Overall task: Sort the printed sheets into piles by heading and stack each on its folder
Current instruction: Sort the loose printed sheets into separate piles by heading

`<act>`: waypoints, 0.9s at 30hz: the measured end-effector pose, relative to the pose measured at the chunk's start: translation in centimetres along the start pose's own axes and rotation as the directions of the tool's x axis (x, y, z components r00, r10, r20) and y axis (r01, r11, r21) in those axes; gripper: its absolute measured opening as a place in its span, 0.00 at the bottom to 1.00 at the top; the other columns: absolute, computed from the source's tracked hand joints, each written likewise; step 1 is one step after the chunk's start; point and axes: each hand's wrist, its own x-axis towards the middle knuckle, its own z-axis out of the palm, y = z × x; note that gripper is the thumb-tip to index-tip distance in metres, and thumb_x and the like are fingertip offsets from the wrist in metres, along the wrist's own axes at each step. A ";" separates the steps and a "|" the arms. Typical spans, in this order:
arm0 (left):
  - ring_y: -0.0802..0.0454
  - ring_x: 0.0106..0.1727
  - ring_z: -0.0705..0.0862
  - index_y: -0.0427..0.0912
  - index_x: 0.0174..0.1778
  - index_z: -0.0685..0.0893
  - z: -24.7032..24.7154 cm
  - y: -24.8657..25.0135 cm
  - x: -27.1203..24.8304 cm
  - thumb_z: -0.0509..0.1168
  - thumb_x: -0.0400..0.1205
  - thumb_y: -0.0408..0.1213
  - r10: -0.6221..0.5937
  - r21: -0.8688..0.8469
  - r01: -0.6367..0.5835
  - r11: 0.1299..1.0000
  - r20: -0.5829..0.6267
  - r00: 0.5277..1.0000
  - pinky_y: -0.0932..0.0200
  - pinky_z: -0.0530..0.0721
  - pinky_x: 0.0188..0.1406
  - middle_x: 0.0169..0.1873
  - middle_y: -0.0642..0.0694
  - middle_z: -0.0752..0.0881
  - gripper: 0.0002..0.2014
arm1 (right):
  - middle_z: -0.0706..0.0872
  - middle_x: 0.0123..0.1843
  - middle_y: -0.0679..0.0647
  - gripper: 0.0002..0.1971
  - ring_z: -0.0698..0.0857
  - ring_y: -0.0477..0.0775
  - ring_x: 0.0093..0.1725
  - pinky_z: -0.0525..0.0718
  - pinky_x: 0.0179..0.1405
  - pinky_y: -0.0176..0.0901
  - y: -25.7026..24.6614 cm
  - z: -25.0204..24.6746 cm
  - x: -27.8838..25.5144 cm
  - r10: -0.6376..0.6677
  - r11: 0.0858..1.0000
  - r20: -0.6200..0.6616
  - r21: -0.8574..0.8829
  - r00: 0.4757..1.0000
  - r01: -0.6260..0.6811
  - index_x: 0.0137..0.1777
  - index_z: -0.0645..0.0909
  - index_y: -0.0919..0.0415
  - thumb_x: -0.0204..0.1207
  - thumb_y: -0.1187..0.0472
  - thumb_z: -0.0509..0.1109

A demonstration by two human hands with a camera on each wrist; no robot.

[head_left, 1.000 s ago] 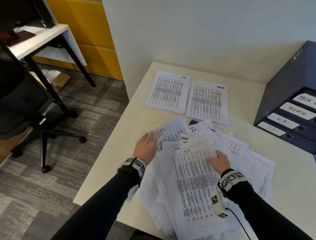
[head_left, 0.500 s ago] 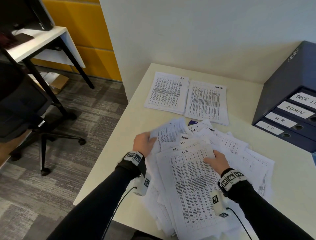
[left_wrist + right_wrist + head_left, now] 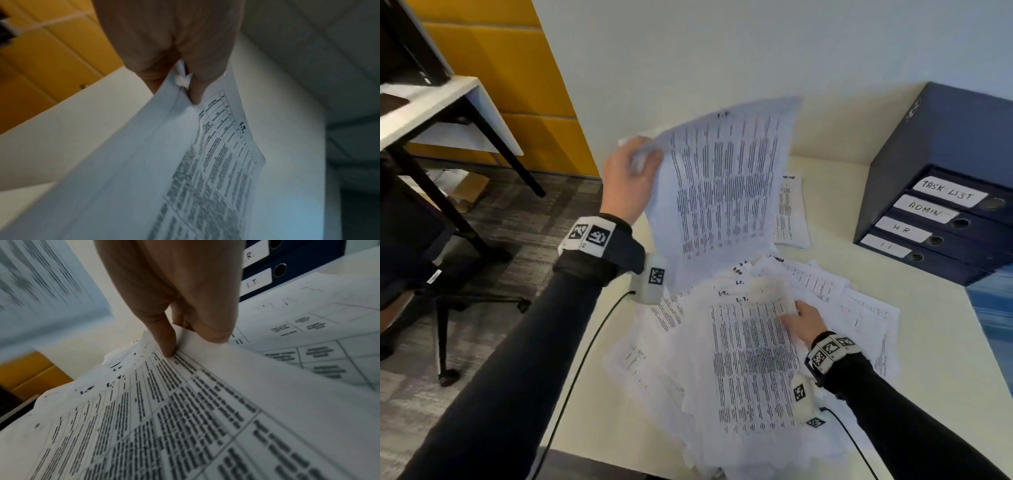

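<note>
My left hand (image 3: 631, 171) holds a printed sheet headed I.T. (image 3: 722, 185) up in the air above the desk, pinched at its top left corner; the left wrist view shows the same sheet (image 3: 205, 170) between thumb and fingers (image 3: 195, 91). Low on the desk, my right hand (image 3: 799, 320) pinches the upper right edge of the top sheet (image 3: 753, 363) of the messy pile (image 3: 825, 298). In the right wrist view its thumb and fingers (image 3: 164, 340) clamp that sheet (image 3: 185, 410). A sorted pile headed Task List (image 3: 789, 212) lies behind, partly hidden by the raised sheet.
Four dark blue folders (image 3: 945, 219) labelled TASK LIST, ADMIN, HR and IT stand stacked at the right of the cream desk (image 3: 945, 359). The wall is right behind the desk. An office chair (image 3: 410, 260) and another table (image 3: 431, 99) stand to the left.
My left hand has lifted an I.T. sheet off the pile's left side and raised it high. The right hand stays on the pile, now pinching the top sheet's edge.
</note>
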 end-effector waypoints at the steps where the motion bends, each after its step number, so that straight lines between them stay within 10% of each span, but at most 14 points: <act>1: 0.47 0.57 0.83 0.32 0.58 0.84 -0.2 -0.3 0.6 0.63 0.83 0.37 -0.027 -0.040 0.027 0.999 0.006 1.000 0.64 0.76 0.55 0.54 0.41 0.87 0.13 | 0.83 0.64 0.62 0.18 0.81 0.63 0.63 0.78 0.67 0.58 -0.1 -0.2 -0.3 0.005 1.000 0.014 0.026 1.000 -0.006 0.66 0.76 0.69 0.75 0.69 0.67; 5: 0.49 0.55 0.82 0.34 0.62 0.82 0.8 -2.8 -0.9 0.62 0.84 0.34 -0.178 -0.077 0.203 0.976 0.251 0.951 0.58 0.78 0.53 0.56 0.43 0.85 0.13 | 0.79 0.66 0.64 0.18 0.78 0.65 0.68 0.76 0.62 0.46 -0.4 -1.0 -1.4 0.073 0.986 0.044 0.150 0.996 -0.078 0.69 0.73 0.74 0.80 0.73 0.63; 8: 0.45 0.49 0.84 0.37 0.62 0.81 3.5 -6.0 -5.2 0.63 0.84 0.37 -0.311 0.039 0.329 0.944 0.442 0.841 0.49 0.80 0.50 0.54 0.37 0.86 0.13 | 0.78 0.67 0.60 0.18 0.81 0.61 0.60 0.73 0.71 0.55 0.4 -1.4 -1.0 0.128 0.923 0.131 0.348 0.983 -0.167 0.71 0.72 0.73 0.82 0.68 0.60; 12: 0.48 0.69 0.75 0.35 0.73 0.74 7.0 -9.6 -11.7 0.62 0.84 0.40 -0.452 0.225 0.400 0.889 0.575 0.682 0.48 0.72 0.71 0.68 0.46 0.76 0.21 | 0.82 0.58 0.66 0.21 0.81 0.65 0.52 0.80 0.55 0.56 1.3 -1.6 -0.2 0.188 0.776 0.161 0.580 0.969 -0.247 0.65 0.78 0.66 0.82 0.49 0.62; 15: 0.43 0.72 0.76 0.40 0.75 0.73 9.3 -11.7 -14.9 0.61 0.84 0.42 -0.477 0.236 0.431 0.871 0.620 0.623 0.43 0.73 0.72 0.71 0.42 0.78 0.22 | 0.72 0.75 0.67 0.46 0.74 0.68 0.70 0.65 0.76 0.65 0.6 -1.5 -0.3 0.136 0.785 0.258 0.561 0.956 -0.263 0.78 0.68 0.60 0.66 0.30 0.69; 17: 0.44 0.72 0.75 0.42 0.76 0.72 10.3 -11.9 -15.9 0.61 0.84 0.39 -0.473 0.208 0.460 0.863 0.649 0.596 0.44 0.72 0.72 0.72 0.43 0.77 0.22 | 0.65 0.80 0.57 0.45 0.66 0.60 0.78 0.61 0.79 0.58 0.1 -0.9 -0.3 0.091 0.864 0.240 0.464 0.967 -0.196 0.81 0.59 0.61 0.70 0.39 0.74; 19: 0.47 0.74 0.71 0.42 0.77 0.67 10.9 -11.8 -16.3 0.62 0.84 0.40 -0.477 0.160 0.496 0.854 0.621 0.622 0.49 0.69 0.73 0.75 0.43 0.70 0.24 | 0.72 0.74 0.60 0.34 0.73 0.62 0.73 0.69 0.74 0.55 0.2 -0.1 0.3 0.108 0.934 0.125 0.327 0.986 -0.144 0.77 0.64 0.65 0.74 0.62 0.75; 21: 0.45 0.69 0.73 0.43 0.75 0.68 10.9 -11.9 -16.0 0.62 0.84 0.38 -0.482 0.144 0.471 0.870 0.441 0.757 0.48 0.73 0.68 0.70 0.39 0.70 0.23 | 0.80 0.68 0.65 0.27 0.80 0.63 0.65 0.75 0.70 0.59 0.3 0.3 0.6 0.105 0.963 0.081 0.239 0.991 -0.122 0.70 0.71 0.67 0.71 0.73 0.74; 23: 0.40 0.66 0.73 0.44 0.76 0.66 10.2 -12.8 -14.9 0.61 0.81 0.34 -0.514 0.425 0.398 0.813 0.205 0.833 0.45 0.73 0.64 0.67 0.38 0.71 0.25 | 0.82 0.66 0.66 0.24 0.82 0.63 0.64 0.76 0.69 0.60 0.5 0.6 0.9 0.109 0.974 0.082 0.191 0.991 -0.122 0.67 0.75 0.69 0.70 0.76 0.73; 27: 0.40 0.73 0.67 0.43 0.77 0.62 7.8 -14.2 -13.8 0.57 0.81 0.39 -0.627 0.806 0.227 0.547 0.214 0.749 0.43 0.62 0.72 0.73 0.40 0.68 0.26 | 0.83 0.64 0.66 0.21 0.81 0.64 0.64 0.76 0.69 0.61 0.2 0.6 0.9 0.121 0.976 0.074 0.174 0.990 -0.132 0.65 0.77 0.70 0.71 0.77 0.71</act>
